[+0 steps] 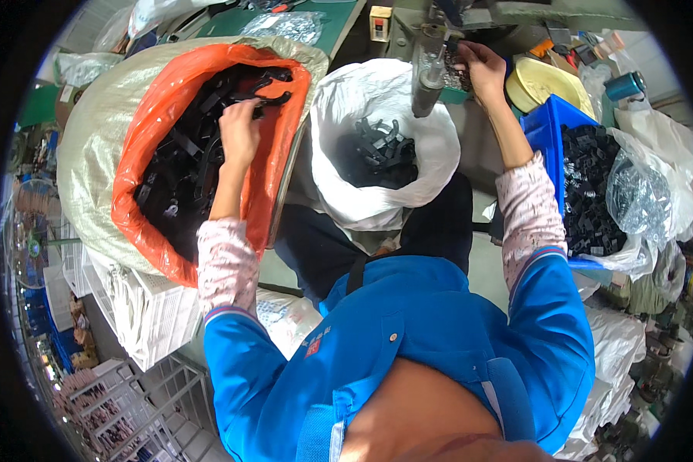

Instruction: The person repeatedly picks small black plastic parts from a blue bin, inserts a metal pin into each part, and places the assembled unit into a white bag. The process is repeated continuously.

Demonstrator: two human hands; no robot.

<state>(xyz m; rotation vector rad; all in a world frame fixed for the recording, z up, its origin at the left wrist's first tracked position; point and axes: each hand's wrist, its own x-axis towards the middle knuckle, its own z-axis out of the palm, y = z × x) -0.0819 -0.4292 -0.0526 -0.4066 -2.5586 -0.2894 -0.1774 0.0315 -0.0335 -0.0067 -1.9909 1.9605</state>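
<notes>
My left hand (241, 132) is over a large sack with an orange plastic liner (135, 146), its fingers closed on a curved black plastic part (276, 98) near the far rim. More black plastic parts (179, 165) fill the sack beneath it. At the far right, my right hand (483, 71) reaches beside a grey metal machine (430, 81), thumb and fingers pinched together. Something small and dark is at those fingertips, too small to make out. Between my arms stands a white woven sack (335, 181) with curved black parts (385, 150) inside.
A blue crate (545, 142) of small black parts (589, 192) stands right of my right forearm, with clear plastic bags (639, 192) over its side. Behind it is a yellow tub (550, 85). White plastic baskets (142, 308) are at the left, below the orange-lined sack.
</notes>
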